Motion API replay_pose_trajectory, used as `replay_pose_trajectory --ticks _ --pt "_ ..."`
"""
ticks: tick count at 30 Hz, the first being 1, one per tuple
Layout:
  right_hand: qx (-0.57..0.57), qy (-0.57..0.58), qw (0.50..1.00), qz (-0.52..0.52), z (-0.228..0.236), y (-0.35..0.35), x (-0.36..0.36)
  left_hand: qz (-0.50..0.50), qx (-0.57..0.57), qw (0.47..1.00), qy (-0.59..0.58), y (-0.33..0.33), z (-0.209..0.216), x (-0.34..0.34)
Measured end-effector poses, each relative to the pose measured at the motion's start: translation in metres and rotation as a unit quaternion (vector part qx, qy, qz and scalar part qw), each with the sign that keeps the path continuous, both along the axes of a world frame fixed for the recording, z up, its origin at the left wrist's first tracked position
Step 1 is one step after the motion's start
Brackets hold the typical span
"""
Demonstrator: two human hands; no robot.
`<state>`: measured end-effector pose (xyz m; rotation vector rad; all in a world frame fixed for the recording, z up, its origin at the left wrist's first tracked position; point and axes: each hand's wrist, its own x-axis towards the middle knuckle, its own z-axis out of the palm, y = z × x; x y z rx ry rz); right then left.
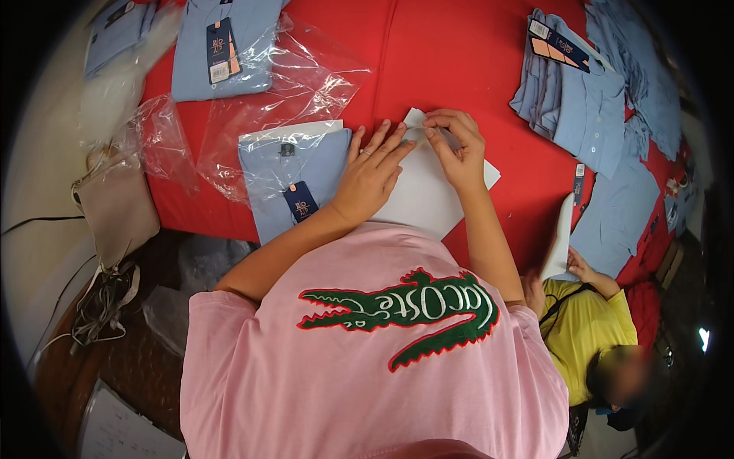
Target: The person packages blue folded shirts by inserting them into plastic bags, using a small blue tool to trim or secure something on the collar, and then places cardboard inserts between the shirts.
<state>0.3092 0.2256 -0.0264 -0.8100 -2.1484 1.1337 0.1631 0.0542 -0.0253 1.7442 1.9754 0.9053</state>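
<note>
White sheets of paper or card (424,191) lie on the table in front of me, their corners fanned at slightly different angles. My left hand (372,172) rests flat across their left edge with its fingers stretched out, beside a folded light-blue shirt (267,172). At the far corner of the sheets, my right hand (459,149) bends thumb and forefinger together on the white edge. A dark hang tag (300,200) lies on the folded shirt, with clear plastic over its upper part and a white sheet edge showing behind.
Clear plastic bags (306,84) spread over the red tablecloth (451,46). Another folded blue shirt (195,73) lies far left. Tagged blue shirts (569,99) are stacked at right. A co-worker in yellow (592,321) holds a white sheet at lower right. A beige bag (118,203) hangs left.
</note>
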Motion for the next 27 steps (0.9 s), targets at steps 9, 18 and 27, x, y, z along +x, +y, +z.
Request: replay_pose_trajectory --ticks 9,18,27 --pt "-0.013 -0.004 1.0 -0.009 0.007 -0.006 0.001 -0.006 0.0 1.0 -0.029 -0.001 -0.006 0.001" --pt "-0.031 0.011 0.999 0.02 0.005 -0.003 -0.011 -0.031 0.026 0.999 -0.024 0.0 -0.006 0.001" --pt "0.011 -0.035 0.999 0.037 0.003 0.001 -0.016 0.005 0.046 0.994 -0.094 0.001 -0.007 0.002"
